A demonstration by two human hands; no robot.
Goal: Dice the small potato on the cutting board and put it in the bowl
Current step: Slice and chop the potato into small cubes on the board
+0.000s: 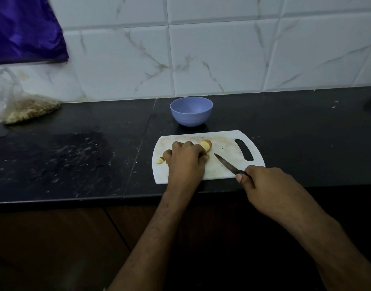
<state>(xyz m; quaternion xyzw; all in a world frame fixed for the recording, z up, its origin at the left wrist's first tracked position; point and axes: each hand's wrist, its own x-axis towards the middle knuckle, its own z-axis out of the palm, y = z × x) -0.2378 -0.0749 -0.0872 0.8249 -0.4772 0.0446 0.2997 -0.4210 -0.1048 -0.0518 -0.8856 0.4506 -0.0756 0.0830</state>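
A white cutting board [222,169] lies on the black counter near its front edge. My left hand [185,158] presses down on a small yellow potato [206,145]; only the potato's right end shows past my fingers. A small cut piece [160,160] lies at the board's left edge, beside my thumb. My right hand [264,183] grips the dark handle of a small knife [227,164], whose blade points up-left over the board, a little right of the potato and apart from it. An empty lilac bowl [191,111] stands just behind the board.
A clear plastic bag of beige grains [22,108] lies at the counter's back left. A purple cloth [22,28] hangs at the top left. The counter's front edge [75,201] runs below the board; the tiled wall rises behind the bowl.
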